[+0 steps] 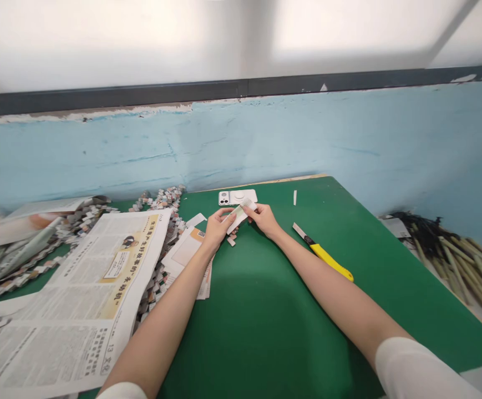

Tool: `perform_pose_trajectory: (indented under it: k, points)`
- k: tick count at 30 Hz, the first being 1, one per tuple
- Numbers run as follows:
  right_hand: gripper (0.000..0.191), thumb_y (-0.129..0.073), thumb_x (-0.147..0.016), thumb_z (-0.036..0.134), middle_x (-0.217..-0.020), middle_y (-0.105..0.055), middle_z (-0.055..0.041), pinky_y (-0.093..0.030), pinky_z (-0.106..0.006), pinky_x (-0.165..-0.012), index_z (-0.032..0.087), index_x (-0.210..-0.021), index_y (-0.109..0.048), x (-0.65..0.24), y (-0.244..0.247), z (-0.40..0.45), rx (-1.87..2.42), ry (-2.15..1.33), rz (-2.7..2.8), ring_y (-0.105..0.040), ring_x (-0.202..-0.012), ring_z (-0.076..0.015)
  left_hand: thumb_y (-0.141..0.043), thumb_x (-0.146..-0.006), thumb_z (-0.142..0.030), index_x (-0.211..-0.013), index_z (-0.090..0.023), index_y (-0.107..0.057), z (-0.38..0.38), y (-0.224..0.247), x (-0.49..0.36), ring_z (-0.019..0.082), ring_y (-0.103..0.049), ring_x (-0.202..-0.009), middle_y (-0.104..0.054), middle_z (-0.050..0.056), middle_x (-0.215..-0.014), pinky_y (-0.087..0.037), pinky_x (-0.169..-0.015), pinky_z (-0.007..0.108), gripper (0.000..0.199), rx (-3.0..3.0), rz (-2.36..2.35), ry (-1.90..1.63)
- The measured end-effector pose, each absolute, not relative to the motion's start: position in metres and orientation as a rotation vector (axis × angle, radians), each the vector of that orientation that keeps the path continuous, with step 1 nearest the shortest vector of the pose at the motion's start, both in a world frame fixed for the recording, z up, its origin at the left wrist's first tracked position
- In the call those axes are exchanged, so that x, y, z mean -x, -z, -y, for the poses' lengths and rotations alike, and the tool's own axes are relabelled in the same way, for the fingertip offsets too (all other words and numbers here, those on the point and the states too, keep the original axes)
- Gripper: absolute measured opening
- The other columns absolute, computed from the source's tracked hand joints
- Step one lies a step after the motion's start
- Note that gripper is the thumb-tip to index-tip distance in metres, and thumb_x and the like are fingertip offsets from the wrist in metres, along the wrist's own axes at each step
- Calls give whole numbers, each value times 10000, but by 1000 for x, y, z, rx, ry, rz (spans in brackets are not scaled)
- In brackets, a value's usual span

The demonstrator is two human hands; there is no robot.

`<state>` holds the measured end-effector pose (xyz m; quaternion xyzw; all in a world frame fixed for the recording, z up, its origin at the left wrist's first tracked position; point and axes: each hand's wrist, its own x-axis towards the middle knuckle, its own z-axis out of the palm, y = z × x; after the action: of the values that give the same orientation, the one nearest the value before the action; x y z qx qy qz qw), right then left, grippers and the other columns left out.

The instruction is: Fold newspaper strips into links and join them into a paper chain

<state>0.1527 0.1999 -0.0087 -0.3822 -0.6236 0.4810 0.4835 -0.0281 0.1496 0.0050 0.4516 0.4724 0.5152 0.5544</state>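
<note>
Since the green tabletop (257, 327) is flat and roomy, your newspaper sheet (82, 282) can spread out at left, probably for easy reach. Your yellow-handled knife (331, 261) is on the right, handle toward the near side, likely so it's easy to grab. Phone (244, 195)'s lying just past your fingers, on the far side. Your left hand (214, 227) and right hand (267, 219) pinch the folded paper strip (238, 218) between them, thumbs on top, I'd guess to control the fold.

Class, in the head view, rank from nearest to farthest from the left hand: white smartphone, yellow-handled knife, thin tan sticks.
1. White smartphone, just beyond the left hand.
2. Yellow-handled knife, to the right.
3. Thin tan sticks, beyond the green table's right edge.
</note>
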Motion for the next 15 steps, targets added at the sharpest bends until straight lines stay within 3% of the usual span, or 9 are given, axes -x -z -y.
perform_pose_trajectory:
  k: [15]
  points:
    - [487, -704, -836, 659, -567, -564, 16, -373, -278, -560, 174, -797, -703, -154, 15, -202, 915, -1188, 1519, -486, -548, -145, -849, -736, -546, -1134, -159, -647, -152, 0, 30, 141, -591, -460, -694, 24, -674, -510, -423, 247, 590, -1091, -1105, -1191]
